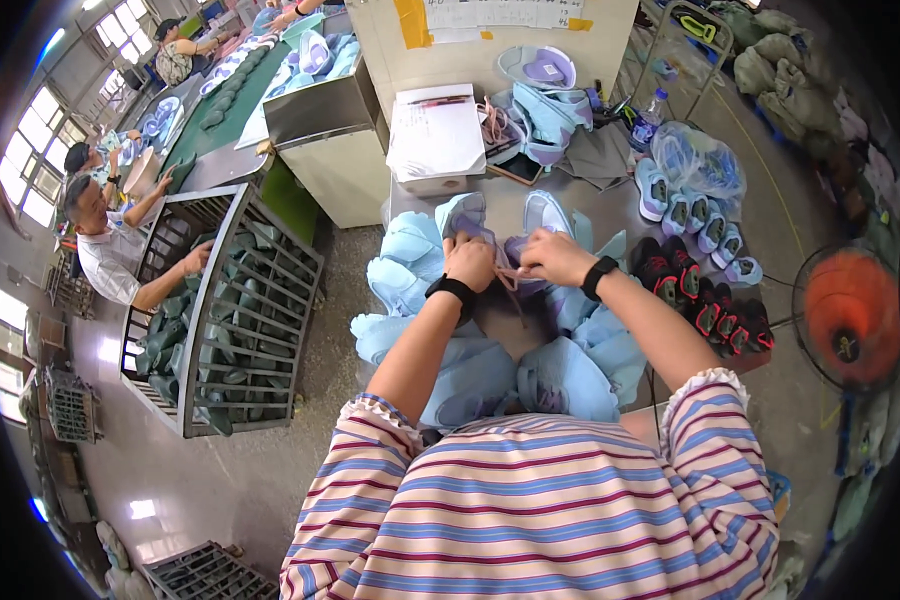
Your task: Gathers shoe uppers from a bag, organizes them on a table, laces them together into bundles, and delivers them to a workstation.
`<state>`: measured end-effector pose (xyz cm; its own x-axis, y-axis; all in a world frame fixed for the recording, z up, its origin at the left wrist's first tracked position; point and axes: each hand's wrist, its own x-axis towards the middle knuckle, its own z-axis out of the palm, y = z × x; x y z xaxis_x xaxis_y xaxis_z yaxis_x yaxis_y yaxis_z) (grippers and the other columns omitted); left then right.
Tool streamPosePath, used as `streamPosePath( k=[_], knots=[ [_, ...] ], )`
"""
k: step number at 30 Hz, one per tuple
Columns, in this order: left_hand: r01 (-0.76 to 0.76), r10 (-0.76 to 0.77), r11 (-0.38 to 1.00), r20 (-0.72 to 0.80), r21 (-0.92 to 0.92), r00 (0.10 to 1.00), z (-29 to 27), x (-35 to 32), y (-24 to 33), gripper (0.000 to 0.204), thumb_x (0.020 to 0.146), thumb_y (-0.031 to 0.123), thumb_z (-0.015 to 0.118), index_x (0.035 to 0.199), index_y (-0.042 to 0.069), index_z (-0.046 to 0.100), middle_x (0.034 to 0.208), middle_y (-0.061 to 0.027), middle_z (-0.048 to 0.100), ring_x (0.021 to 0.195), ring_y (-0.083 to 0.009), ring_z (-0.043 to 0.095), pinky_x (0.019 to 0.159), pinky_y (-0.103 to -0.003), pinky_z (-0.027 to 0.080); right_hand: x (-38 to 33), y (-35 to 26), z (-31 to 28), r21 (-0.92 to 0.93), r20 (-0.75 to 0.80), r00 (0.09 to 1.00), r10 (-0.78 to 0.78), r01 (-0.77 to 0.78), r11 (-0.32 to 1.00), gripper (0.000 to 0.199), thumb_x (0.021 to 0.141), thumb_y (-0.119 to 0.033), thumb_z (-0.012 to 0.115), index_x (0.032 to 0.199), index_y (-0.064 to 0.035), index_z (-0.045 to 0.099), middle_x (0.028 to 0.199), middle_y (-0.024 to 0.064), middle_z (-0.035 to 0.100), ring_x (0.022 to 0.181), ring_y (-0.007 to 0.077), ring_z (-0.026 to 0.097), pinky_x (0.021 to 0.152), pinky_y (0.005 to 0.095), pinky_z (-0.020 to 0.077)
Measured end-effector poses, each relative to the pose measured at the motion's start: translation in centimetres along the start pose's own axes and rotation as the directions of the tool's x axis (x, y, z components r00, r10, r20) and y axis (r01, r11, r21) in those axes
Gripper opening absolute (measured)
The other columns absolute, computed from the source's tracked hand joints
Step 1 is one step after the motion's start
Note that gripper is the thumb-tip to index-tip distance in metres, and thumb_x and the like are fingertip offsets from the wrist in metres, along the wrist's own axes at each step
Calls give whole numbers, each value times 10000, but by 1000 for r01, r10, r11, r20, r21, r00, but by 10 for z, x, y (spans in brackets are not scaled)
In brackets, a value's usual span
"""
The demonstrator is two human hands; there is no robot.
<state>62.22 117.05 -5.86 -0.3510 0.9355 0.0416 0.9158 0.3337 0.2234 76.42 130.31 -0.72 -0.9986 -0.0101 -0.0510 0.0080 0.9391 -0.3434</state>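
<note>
Two pale blue and lilac shoes stand side by side on the bench before me, a left shoe (462,208) and a right shoe (547,212). My left hand (468,264) is closed, its fingers against the left shoe's upper. Beside the right shoe, my right hand (556,258) is closed in a pinch. A pink lace (510,278) runs between the hands, its loose part hanging down between the shoes. The fingertips are partly hidden. Several light blue shoe pieces (470,375) lie heaped around both forearms, some wrapped or covered in pale blue material.
Paper sheets (434,130) lie on a box at the back, beside stacked blue shoes (548,115). Finished-looking shoes (676,205) and black-red shoes (675,272) line the right side, near an orange fan (848,315). Left, a co-worker (105,240) reaches into a barred cart (245,310) of dark green pieces.
</note>
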Motion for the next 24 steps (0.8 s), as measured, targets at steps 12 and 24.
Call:
streamPosePath(
  k=[12,24],
  knots=[
    [91,-91,996,-88,-4,992,-5,0,-2,182,726,305,555,782,155,642,801,-109,635,910,-309,547,758,-450,383,40,-3,1,-31,92,941,324,-323,946,416,717,-474,580,731,-64,647,696,165,620,679,348,599,623,424,469],
    [71,-90,985,-118,-160,989,5,4,13,114,730,180,517,784,91,563,716,-98,614,894,-272,532,794,-404,309,53,6,23,25,91,931,354,-357,934,186,674,-175,559,769,-54,664,819,209,612,814,378,582,743,439,465]
  ],
)
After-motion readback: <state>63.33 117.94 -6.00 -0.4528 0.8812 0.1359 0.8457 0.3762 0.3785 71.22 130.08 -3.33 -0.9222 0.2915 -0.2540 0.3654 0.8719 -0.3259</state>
